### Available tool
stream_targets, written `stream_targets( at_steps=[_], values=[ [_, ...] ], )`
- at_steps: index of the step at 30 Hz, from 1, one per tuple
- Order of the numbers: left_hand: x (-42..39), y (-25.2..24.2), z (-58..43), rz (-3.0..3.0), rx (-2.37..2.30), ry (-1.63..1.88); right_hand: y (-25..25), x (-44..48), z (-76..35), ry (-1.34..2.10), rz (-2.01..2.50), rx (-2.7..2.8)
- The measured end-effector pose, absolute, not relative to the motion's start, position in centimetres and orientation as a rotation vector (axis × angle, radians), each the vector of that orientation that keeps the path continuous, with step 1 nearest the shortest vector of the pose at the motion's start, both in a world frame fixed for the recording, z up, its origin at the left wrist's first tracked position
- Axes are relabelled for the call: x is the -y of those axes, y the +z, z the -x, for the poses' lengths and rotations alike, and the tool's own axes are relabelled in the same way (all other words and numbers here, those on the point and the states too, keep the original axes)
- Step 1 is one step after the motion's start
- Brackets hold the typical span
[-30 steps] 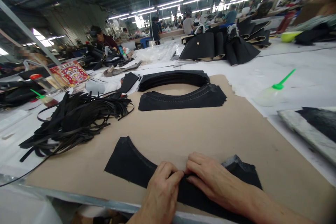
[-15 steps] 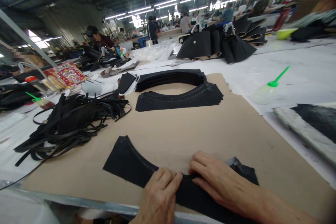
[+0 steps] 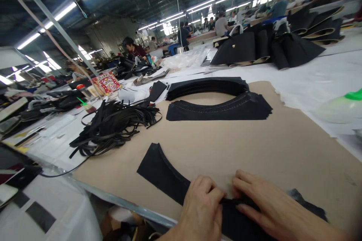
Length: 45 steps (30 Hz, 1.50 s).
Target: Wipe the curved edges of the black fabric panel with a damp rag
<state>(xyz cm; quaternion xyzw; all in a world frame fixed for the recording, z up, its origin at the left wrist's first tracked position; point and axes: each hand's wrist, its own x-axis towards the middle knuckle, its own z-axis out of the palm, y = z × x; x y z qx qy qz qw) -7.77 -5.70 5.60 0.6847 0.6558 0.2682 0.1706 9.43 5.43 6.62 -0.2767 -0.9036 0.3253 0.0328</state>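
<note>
Black curved piece: one (image 3: 161, 171), lying flat at the near edge of the brown sheet, concave side facing away; its middle is under the hands and a greyish patch shows near the right end.
Left hand: one (image 3: 203, 205), thumb and forefinger brought together on the concave edge, the other fingers curled over the cloth.
Right hand: one (image 3: 263, 199), just beside it, fingers and thumb closed over the same edge from either side, a short stretch of edge bare between the hands.
Edge step: judging by the grip, the curved edge is being turned and pressed down near its middle.
Next move: appears to call for a firm left-hand pinch while the right works the unturned edge toward its own end.
Curved stacks: two, a rear one (image 3: 207, 86) and a front one (image 3: 220, 111), close together past the piece; layers too thin to count.
Black strips: one tangled heap (image 3: 109, 128) to the left, strands uncountable.
Brown sheet: one (image 3: 254, 139), spread on the white-covered tabletop (image 3: 299, 83).
Green-topped bottles: two, a large one (image 3: 336, 109) at right, a small one (image 3: 89, 108) at left.
Red patterned card: one (image 3: 106, 83), behind the small bottle.
</note>
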Motion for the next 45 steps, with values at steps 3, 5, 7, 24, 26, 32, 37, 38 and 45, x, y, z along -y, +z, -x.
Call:
stream_targets(
  at_steps=[3, 5, 7, 24, 26, 32, 37, 38, 45],
  values=[
    [5.1, 6.0, 7.4, -1.872, -1.833, 0.696, 7.7, -5.7, -9.3, 1.071, 0.966, 2.807],
    [4.8, 6.3, 7.3, -1.846, -1.837, 0.674, 8.2, -5.8, -9.3, 1.123, 1.03, 2.804],
    [4.6, 6.6, 7.3, -1.834, -1.835, 0.668, 8.5, -6.0, -9.5, 1.152, 1.064, 2.792],
    [4.4, 6.7, 6.5, -1.881, -1.774, 0.683, 7.4, -5.6, -11.1, 1.049, 0.754, 2.752],
    [4.8, 6.3, 6.6, -1.97, -1.749, 0.729, 7.2, -5.4, -11.5, 0.993, 0.677, 2.767],
    [6.0, 4.6, 6.7, -2.313, -1.683, 0.747, 7.3, -5.2, -12.2, 0.734, 0.468, 2.862],
    [6.4, 4.0, 6.7, -2.539, -1.668, 0.79, 7.1, -5.3, -12.8, 0.651, 0.41, 2.889],
    [6.4, 4.0, 6.7, -2.556, -1.672, 0.789, 7.0, -5.4, -12.9, 0.659, 0.403, 2.883],
    [6.7, 3.7, 6.8, -2.57, -1.706, 0.618, 6.9, -5.5, -13.5, 0.769, 0.483, 2.827]
  ],
)
